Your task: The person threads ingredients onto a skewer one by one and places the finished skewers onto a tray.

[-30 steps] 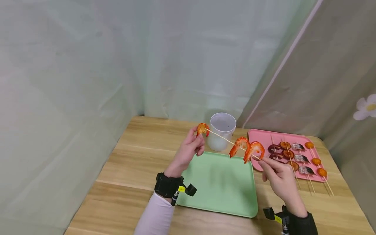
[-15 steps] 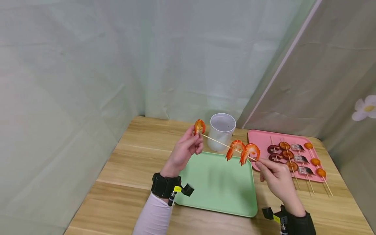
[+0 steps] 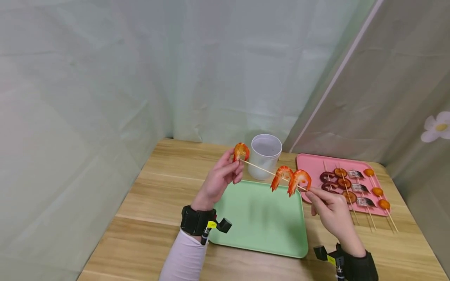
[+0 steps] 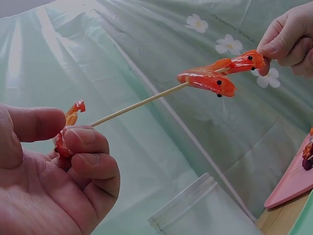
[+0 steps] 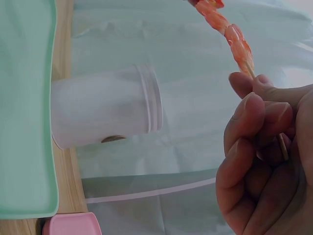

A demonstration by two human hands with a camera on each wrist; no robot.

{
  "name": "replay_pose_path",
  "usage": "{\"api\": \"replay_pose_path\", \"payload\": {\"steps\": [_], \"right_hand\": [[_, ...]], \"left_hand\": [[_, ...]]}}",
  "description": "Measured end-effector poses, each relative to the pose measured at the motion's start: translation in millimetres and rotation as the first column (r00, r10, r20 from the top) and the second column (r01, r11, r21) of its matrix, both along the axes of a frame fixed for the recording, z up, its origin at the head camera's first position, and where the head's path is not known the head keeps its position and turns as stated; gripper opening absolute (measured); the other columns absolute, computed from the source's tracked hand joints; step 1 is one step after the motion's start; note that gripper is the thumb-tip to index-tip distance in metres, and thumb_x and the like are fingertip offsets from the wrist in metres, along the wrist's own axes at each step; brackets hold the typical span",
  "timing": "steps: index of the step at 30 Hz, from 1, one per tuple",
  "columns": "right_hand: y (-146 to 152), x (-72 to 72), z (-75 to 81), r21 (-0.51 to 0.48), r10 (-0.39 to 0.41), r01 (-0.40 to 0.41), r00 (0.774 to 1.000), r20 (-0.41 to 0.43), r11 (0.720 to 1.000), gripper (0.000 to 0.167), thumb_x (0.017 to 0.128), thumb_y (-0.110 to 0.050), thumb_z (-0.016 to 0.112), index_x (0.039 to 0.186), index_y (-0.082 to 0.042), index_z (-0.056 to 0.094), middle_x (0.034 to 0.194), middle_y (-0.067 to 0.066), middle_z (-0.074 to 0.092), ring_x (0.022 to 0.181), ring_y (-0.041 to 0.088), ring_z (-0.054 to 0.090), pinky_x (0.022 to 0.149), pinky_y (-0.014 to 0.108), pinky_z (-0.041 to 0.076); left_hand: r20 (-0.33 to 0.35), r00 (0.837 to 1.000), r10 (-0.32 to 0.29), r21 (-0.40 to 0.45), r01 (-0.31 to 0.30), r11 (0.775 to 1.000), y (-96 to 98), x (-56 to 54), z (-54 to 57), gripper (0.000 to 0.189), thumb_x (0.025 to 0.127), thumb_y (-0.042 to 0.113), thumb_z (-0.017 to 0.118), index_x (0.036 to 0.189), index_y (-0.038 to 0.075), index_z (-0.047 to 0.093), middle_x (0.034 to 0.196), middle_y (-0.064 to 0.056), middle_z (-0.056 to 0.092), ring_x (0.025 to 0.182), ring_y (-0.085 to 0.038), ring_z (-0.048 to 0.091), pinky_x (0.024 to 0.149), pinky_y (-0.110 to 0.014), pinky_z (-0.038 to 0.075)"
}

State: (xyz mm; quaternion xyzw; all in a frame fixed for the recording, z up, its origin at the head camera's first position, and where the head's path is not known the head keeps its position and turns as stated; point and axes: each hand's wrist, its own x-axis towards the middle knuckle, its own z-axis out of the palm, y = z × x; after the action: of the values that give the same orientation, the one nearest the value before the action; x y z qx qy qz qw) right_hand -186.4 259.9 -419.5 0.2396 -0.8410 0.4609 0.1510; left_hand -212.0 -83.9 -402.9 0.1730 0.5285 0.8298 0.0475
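Observation:
Between my hands, over the green tray (image 3: 260, 222), a thin wooden skewer (image 3: 258, 167) slants down to the right. My right hand (image 3: 332, 210) pinches its lower end between thumb and fingers. Two orange-red curled shrimp (image 3: 299, 182) are threaded on it close to those fingertips, side by side. At the far end my left hand (image 3: 219, 177) pinches a third shrimp (image 3: 241, 151), right at the skewer's tip. The left wrist view shows a bare length of skewer (image 4: 142, 104) between this shrimp and the pair. Black dot eyes show on the pair (image 4: 210, 82).
A white cylindrical container (image 3: 265, 158) stands behind the green tray. At right, a pink tray (image 3: 309, 162) bears several skewers of orange balls (image 3: 377, 192), silvery fish-like pieces (image 3: 360, 189), round brown slices (image 3: 343, 183) and dark curled pieces (image 3: 328, 177). Pale curtains (image 3: 225, 78) hang behind the wooden table (image 3: 151, 203).
Both hands, with the skewer and shrimp, have shifted slightly left. The left-hand shrimp was raised and tilted a little at the tip. Both grips look the same.

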Motion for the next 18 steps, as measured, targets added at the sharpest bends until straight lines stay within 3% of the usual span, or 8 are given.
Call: {"api": "replay_pose_path", "payload": {"steps": [8,18], "right_hand": [[0.9,1.2,0.1,0.006,0.01,-0.01,1.0,-0.007,1.0,0.024,0.103,0.006,0.065,0.102,-0.014,0.078,0.06,-0.012,0.056,0.046,0.008,0.044,0.046,0.025,0.035],[2.4,-1.4,-1.5,-0.001,0.021,-0.021,1.0,-0.01,1.0,0.024,0.1,0.012,0.065,0.104,-0.008,0.078,0.059,-0.009,0.057,0.047,0.009,0.047,0.046,0.024,0.037]], "left_hand": [[-0.005,1.0,0.001,0.017,-0.001,1.0,-0.1,-0.9,0.5,0.029,0.112,0.007,0.04,0.141,0.009,0.043,0.085,-0.005,0.045,0.065,-0.017,0.044,0.062,-0.025,0.038],[0.0,1.0,0.006,-0.009,-0.006,1.0,0.9,-2.7,-1.2,0.031,0.111,0.005,0.042,0.142,0.009,0.045,0.084,-0.005,0.052,0.065,-0.018,0.045,0.061,-0.025,0.038]]}}
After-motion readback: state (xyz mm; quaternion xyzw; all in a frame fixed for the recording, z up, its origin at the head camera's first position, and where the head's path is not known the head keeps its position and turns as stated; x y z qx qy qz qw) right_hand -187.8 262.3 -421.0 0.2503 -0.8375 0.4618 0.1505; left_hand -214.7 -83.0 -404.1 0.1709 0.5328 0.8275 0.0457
